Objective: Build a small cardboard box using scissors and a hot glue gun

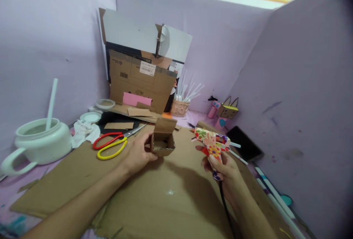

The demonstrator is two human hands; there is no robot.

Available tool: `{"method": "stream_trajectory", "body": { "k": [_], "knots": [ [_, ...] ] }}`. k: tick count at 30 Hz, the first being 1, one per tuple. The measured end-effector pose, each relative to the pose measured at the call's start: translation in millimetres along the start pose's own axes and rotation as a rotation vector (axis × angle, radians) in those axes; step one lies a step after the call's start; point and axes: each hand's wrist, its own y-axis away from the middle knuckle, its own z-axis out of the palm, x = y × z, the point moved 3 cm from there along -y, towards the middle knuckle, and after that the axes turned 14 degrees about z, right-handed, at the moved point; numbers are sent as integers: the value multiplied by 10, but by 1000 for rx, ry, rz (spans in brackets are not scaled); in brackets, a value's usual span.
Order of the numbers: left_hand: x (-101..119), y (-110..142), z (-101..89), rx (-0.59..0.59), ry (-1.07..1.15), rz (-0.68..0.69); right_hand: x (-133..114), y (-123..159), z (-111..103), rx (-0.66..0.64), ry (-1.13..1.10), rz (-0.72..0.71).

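Note:
My left hand [139, 153] grips the left side of a small cardboard box [163, 151], its fingers and thumb closed on the wall. The box's top is open and one flap stands up at the back. In my right hand [224, 167] is a flower-patterned glue gun [211, 141], held by its handle with the nozzle pointing left, away from the box. A glue stick pokes out of its rear, and a black cord hangs from the handle. Left of the box lie scissors [123, 139] with one red and one yellow handle.
A large cardboard sheet [154, 202] covers the work surface. A pale green pot [45, 145] stands at left beside crumpled tissue [86, 132]. Behind are cardboard boxes [140, 81] and a basket of glue sticks [180, 107]. A dark tablet-like object [244, 143] leans at right.

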Motion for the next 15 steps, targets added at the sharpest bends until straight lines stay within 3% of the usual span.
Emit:
{"method": "stream_trajectory", "body": {
  "k": [2, 6, 10, 15],
  "knots": [
    [0, 28, 62, -56, 63, -67, 72, -117, -40, 131, -10, 51],
    [-37, 110, 171, -203, 121, -144, 172, -306, 48, 164, 108, 129],
    [-40, 135, 172, -257, -100, -50, 181, -368, 115, 215, 322, 158],
    [-36, 131, 127, -274, -324, 4, 59, -259, 53, 364, 546, 56]
  ]
}}
